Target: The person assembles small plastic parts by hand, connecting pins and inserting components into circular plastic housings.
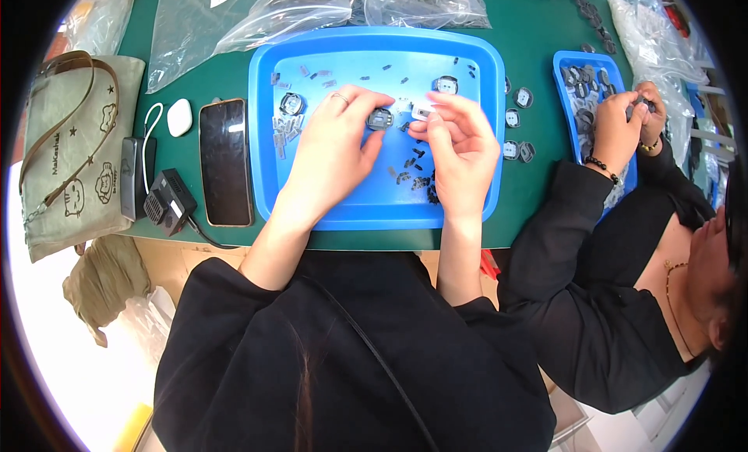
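Over a blue tray [378,224], my left hand [333,140] pinches a small dark grey plastic housing [380,120] between thumb and fingers. Beside it, my right hand [461,144] grips a small light grey plastic piece [421,111] at its fingertips, the two parts a little apart. Small black clips [421,183] lie in a loose pile on the tray near my right wrist. Light grey pieces [287,132] lie in a group at the tray's left side, below a round dark housing [291,104]. Another round housing [446,85] sits at the back right, behind my right fingers.
A phone [224,164], a black device with a cable [170,201], a white case [179,118] and a cloth bag [86,156] lie left. Plastic bags [288,15] lie behind the tray. At right, a co-worker's hands [623,128] work over a smaller blue tray [559,62]; several housings [512,118] stand between.
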Demonstrator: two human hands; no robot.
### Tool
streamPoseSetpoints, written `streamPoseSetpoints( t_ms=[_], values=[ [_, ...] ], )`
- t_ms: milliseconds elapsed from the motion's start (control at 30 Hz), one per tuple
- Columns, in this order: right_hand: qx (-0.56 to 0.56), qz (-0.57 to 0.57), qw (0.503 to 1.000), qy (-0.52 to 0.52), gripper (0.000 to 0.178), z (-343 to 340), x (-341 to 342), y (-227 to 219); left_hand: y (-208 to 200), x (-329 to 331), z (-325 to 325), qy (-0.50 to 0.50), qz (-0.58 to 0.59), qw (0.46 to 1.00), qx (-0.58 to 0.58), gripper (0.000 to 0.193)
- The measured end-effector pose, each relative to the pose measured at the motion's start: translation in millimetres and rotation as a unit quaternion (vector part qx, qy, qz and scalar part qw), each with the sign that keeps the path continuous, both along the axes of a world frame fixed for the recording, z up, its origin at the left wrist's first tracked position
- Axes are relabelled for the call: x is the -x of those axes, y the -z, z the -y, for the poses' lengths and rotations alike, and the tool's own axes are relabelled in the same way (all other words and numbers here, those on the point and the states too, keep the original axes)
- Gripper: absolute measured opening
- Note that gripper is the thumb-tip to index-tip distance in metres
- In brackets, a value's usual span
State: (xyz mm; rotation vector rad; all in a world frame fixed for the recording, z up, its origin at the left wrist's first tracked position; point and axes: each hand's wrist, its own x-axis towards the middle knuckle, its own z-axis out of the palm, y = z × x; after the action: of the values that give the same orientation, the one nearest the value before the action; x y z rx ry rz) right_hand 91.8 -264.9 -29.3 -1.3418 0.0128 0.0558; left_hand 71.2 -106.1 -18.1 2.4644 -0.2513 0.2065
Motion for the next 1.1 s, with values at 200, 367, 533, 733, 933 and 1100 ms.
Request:
streamPoseSetpoints(
  t_ms=[200,367,533,733,933,1100],
  values=[
    [0.005,0.019,0.999,-0.043,0.024,1.0,1.8,-0.7,-3.6,-2.6,5.5,-0.055,0.012,0.983,0.172,0.043],
    [-0.017,0.048,0.997,-0.059,0.029,0.2,1.8,0.4,-2.5,-2.4,5.9,-0.048,0.024,0.969,0.242,0.042],
    [-0.011,0.040,0.997,-0.061,0.031,0.8,1.8,0.1,0.2,-2.9,5.6,-0.048,0.017,0.958,0.282,0.041],
    [0.036,0.050,0.997,-0.053,0.027,1.0,2.0,4.2,-3.1,-1.9,4.4,-0.033,-0.018,0.931,0.363,0.039],
    [0.051,0.072,0.995,-0.040,0.025,1.9,1.8,3.4,-3.1,-2.4,-1.1,-0.013,-0.079,0.881,0.465,0.040],
    [0.030,0.080,0.996,-0.029,0.025,1.0,0.7,1.2,-2.5,-0.9,-1.4,-0.008,-0.129,0.841,0.525,0.041]
  ],
)
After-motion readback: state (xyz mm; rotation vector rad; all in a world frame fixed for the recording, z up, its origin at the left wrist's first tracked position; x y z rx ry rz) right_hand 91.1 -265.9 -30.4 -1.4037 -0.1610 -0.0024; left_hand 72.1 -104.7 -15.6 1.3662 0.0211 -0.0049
